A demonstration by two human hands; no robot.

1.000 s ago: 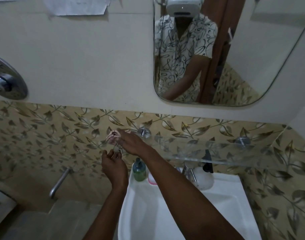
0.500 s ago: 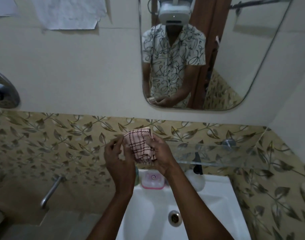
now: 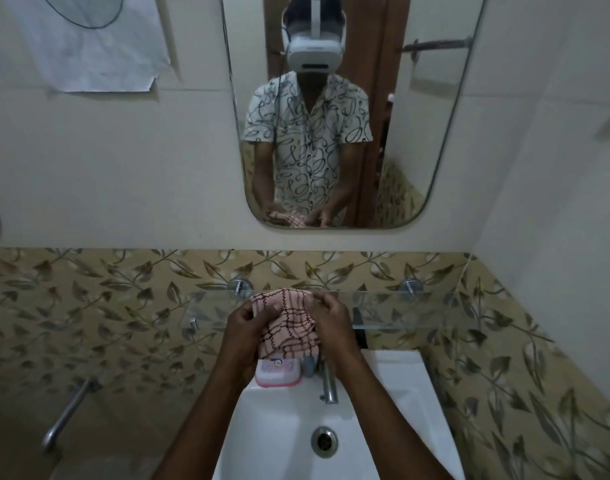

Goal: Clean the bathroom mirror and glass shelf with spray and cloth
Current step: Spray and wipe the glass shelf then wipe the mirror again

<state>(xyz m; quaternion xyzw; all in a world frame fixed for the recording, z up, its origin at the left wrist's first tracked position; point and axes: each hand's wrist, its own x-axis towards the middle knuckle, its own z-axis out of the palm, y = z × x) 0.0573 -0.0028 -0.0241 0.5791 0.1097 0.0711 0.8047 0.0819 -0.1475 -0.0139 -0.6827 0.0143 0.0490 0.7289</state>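
Pink cloth (image 3: 289, 323) bunched between hands, partly hidden.

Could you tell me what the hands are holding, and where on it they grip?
The checked cloth: left hand on its left edge, right hand on its right.

No text, label, brand or number is legible on anything here.
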